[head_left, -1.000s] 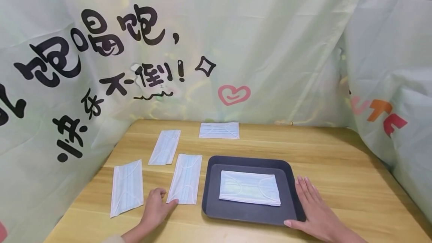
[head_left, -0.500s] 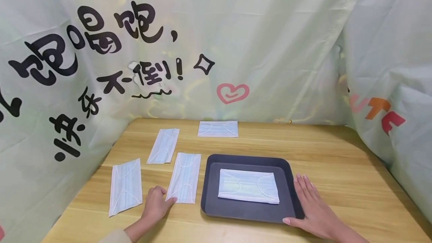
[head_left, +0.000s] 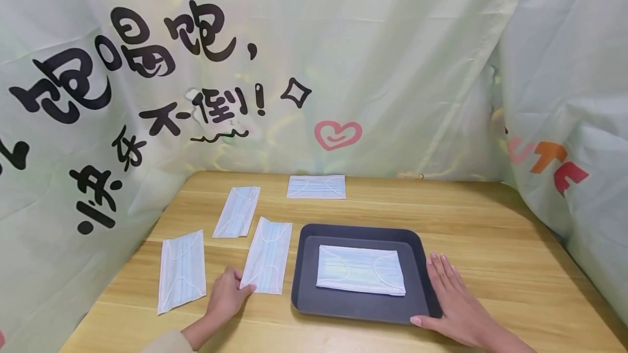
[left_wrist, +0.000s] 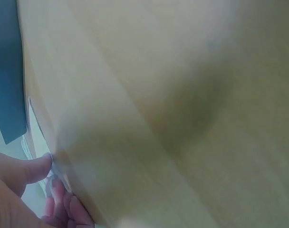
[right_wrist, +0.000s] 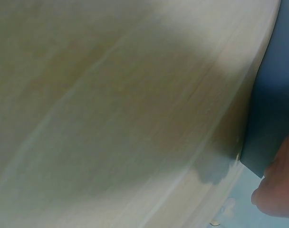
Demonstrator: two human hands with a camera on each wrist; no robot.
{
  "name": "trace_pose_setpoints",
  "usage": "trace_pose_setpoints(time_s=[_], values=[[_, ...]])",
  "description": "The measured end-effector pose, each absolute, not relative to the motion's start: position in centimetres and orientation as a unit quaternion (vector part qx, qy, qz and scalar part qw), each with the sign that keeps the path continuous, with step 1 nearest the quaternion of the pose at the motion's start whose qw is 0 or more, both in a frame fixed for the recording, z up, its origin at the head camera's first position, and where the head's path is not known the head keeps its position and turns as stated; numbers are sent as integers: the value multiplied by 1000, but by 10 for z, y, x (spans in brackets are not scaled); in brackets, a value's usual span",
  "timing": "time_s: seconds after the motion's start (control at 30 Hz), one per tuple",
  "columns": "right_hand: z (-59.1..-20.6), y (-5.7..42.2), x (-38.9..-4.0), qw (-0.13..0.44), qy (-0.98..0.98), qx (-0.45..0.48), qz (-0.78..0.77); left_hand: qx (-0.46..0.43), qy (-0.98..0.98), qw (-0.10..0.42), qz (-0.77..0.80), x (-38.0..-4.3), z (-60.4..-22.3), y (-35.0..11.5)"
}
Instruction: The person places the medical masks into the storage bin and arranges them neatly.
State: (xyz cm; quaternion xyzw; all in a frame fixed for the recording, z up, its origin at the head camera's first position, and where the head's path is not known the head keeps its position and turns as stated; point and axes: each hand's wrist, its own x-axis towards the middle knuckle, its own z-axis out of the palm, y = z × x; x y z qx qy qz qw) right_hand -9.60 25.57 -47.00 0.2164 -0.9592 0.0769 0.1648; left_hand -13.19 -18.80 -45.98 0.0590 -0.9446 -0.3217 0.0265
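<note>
My left hand [head_left: 227,296] pinches the near left corner of a pale blue and white face mask [head_left: 269,255] between thumb and fingers. That mask lies just left of a dark grey tray [head_left: 353,312], its left edge slightly raised. In the left wrist view, the thumb [left_wrist: 37,168] presses over the mask's edge, with the fingertips [left_wrist: 78,209] curled below. Inside the tray rests a small stack of masks [head_left: 361,269]. My right hand [head_left: 461,306] lies with straight fingers along the tray's right side, thumb at its near right corner.
Another mask [head_left: 181,271] lies at the left of the wooden table [head_left: 471,222]. Farther back are a tilted mask [head_left: 236,211] and a crosswise mask [head_left: 316,187] by the far edge. A printed curtain [head_left: 392,80] hangs behind and along both sides.
My left thumb and fingers have closed on the mask's near left corner, and its left edge has risen a little. My right hand stays against the tray. The head view has shifted slightly.
</note>
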Motion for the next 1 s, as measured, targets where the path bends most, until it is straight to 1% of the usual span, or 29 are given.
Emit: trace_pose_setpoints(time_s=[0.27, 0.43, 0.77, 1.0], values=[[-472, 257, -98, 187, -952, 233, 70, 58, -943, 35, -327, -135, -460, -194], [-473, 257, -98, 211, -945, 244, 62, 51, -936, 53, -343, -139, -458, -199], [-473, 258, -98, 199, -947, 242, 68, 74, -906, 115, -401, -151, -451, -207], [-473, 257, -97, 198, -948, 238, 70, 92, -884, 131, -439, -158, -445, -206]])
